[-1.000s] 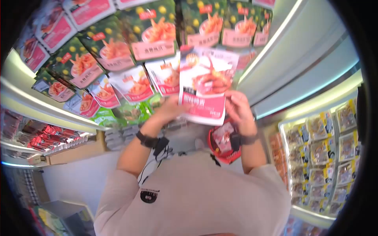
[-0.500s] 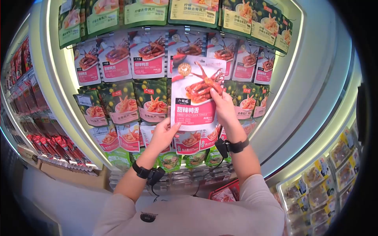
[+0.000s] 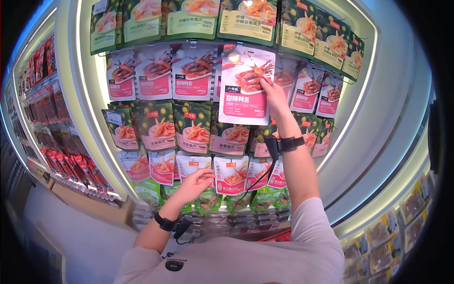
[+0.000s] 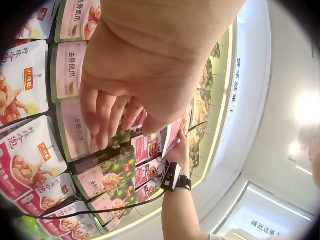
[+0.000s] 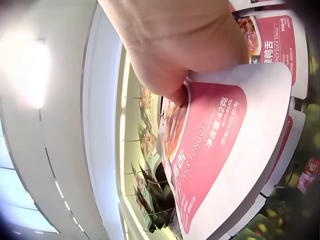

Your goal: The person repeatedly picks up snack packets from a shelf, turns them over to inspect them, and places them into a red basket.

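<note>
A white and pink duck tongue packet (image 3: 246,102) is held upright by my right hand (image 3: 275,97), thumb on its front at the right edge. It stands before the middle row of hanging packets. In the right wrist view the same packet (image 5: 220,145) fills the centre, my right hand (image 5: 185,45) gripping its edge with the fingers hidden behind. Lower left, my left hand (image 3: 195,185) holds nothing, its fingers loosely bent in front of small white packets (image 3: 231,175). The left wrist view shows that hand (image 4: 145,65) with fingers hanging loosely.
Green packets (image 3: 246,21) hang above and dark green and pink packets (image 3: 191,130) below the middle row. Red packets (image 3: 78,168) fill a side rack at the left. Clear packs (image 3: 378,232) stand at the lower right. A cable (image 4: 110,211) hangs by the shelf.
The left hand has let go of the packet and dropped lower. The right hand has moved the packet up and to the right, against the middle row. The view has shifted.
</note>
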`<state>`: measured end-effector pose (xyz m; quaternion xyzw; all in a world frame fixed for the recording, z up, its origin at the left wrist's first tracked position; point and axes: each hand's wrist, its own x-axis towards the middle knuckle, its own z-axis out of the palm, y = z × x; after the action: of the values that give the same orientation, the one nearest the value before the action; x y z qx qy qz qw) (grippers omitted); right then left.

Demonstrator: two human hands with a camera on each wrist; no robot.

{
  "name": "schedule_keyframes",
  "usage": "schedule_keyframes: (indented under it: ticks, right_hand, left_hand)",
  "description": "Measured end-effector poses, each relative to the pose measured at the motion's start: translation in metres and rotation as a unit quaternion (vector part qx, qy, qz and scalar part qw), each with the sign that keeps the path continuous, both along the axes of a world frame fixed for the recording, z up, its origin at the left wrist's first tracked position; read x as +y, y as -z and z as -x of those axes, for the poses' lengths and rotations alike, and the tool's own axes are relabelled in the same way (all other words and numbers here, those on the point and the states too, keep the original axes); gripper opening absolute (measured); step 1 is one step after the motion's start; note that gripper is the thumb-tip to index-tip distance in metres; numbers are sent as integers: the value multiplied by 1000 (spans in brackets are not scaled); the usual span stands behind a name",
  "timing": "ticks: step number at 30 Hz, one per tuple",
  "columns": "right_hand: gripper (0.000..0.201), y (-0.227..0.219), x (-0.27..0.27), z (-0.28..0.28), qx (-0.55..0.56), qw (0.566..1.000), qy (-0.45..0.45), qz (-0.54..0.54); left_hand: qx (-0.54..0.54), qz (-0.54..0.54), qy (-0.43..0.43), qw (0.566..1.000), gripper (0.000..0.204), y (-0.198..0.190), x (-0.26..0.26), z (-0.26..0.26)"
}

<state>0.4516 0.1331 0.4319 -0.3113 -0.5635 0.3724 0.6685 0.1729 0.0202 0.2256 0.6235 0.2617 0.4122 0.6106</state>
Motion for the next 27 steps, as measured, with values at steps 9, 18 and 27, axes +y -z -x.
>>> schedule_keyframes:
  ticks: [9, 18, 27]
  right_hand:
    - [27, 7, 47, -7, -33, 999, 5, 5]
    - [26, 1, 97, -4, -61, 998, 28, 14]
    - [26, 12, 115, -1, -11, 999, 30, 31]
  left_hand:
    - [40, -18, -42, 998, 29, 18, -10, 3]
    - [52, -19, -56, 997, 28, 26, -21, 4]
    - [64, -16, -55, 996, 28, 35, -22, 7]
